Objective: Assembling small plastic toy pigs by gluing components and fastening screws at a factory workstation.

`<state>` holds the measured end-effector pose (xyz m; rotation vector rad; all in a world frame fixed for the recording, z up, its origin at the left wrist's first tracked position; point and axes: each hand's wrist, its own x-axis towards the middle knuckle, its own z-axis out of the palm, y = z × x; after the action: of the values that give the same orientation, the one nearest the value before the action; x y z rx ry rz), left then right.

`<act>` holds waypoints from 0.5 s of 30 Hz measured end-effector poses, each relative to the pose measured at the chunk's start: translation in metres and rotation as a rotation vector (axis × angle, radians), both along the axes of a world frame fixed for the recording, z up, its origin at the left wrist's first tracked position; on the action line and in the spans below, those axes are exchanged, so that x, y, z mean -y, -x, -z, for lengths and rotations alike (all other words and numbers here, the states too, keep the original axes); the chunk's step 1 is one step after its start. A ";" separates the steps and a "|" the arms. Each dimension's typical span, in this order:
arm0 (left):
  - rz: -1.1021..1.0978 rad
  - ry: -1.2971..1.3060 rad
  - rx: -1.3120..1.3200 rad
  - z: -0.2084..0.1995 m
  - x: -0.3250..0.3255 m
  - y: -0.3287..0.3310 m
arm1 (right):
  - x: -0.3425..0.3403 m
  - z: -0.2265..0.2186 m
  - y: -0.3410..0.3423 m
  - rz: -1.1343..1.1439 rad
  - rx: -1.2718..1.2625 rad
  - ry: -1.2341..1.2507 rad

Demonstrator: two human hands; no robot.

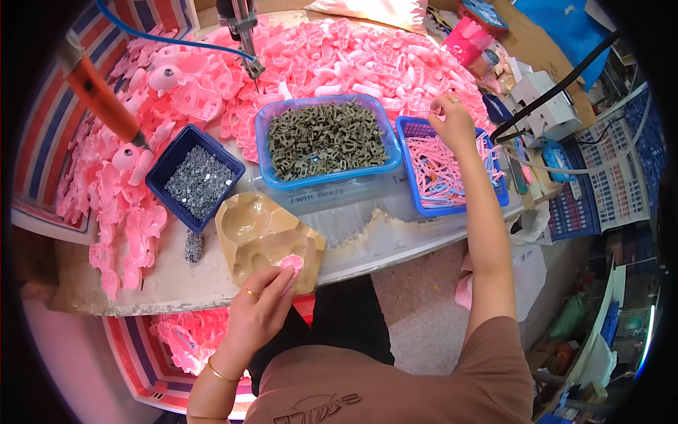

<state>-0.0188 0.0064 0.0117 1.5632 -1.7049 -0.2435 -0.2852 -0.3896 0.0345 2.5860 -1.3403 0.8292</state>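
My left hand (263,307) pinches a small pink plastic part (292,263) over the near edge of a tan moulded fixture (244,196) with rounded hollows. My right hand (454,126) reaches out over the far end of a blue basket (452,210) of thin pink and blue strap-like pieces (441,169). Its thumb and fingertips come together at the border of the pink pile; whatever they hold is too small to make out. Between the hands stands a clear blue-rimmed tub (328,185) full of dark grey-green clip-like parts (325,138).
A dark blue bin of small metal pieces (200,180) stands left of the fixture. Pink plastic shells (191,92) and other pink parts (353,60) heap across the table's back. An orange power driver (99,88) and a metal tool head (244,35) hang above. A white box (544,102) sits right.
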 end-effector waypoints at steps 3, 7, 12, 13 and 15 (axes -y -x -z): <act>0.005 0.017 0.045 0.000 0.001 0.004 | -0.004 -0.004 0.002 0.078 0.044 -0.092; 0.007 0.007 0.058 0.001 0.003 0.005 | 0.034 0.024 0.024 0.091 0.110 -0.108; 0.005 -0.009 0.014 -0.002 0.001 0.006 | 0.085 0.033 0.026 0.199 0.188 0.043; 0.006 -0.009 0.013 -0.002 0.000 0.006 | 0.092 0.036 0.026 0.197 0.192 0.045; -0.005 -0.017 0.011 -0.002 0.000 0.007 | 0.097 0.035 0.006 0.163 0.117 0.204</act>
<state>-0.0256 0.0067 0.0133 1.5835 -1.7109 -0.2477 -0.2916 -0.4862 -0.0004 2.2723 -1.3936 1.0420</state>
